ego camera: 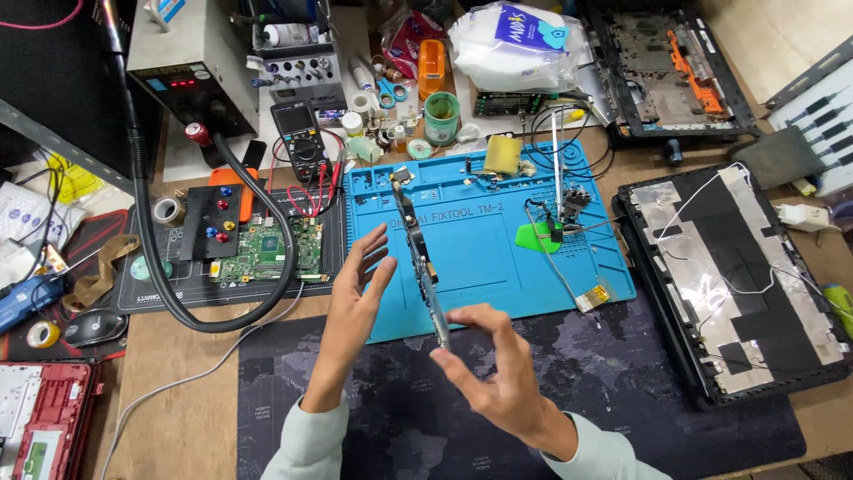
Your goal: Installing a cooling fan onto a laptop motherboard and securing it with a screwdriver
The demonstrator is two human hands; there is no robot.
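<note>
mat: blue repair mat (pixel 498 258), under and beyond the grip
dark mat: map-print desk mat (pixel 622 373), below the grip, toward the viewer
green board: circuit board (pixel 271 251), left of the grip, on a black pad
multimeter: black, red leads (pixel 300 142), up-left of the grip
hose: black flexible hose (pixel 155 267), far left, looping round the green board
tape: roll (pixel 165 211), far left
sponge: yellow (pixel 503 154), above the grip, at mat's top edge
pick: green plastic piece (pixel 535 237), right of the grip
laptop lid: opened, foil and wires inside (pixel 737 276), far right
chassis: black laptop base (pixel 666 67), top right
bag: white plastic (pixel 515 44), top centre
mouse: dark (pixel 93 327), far left, low
</note>
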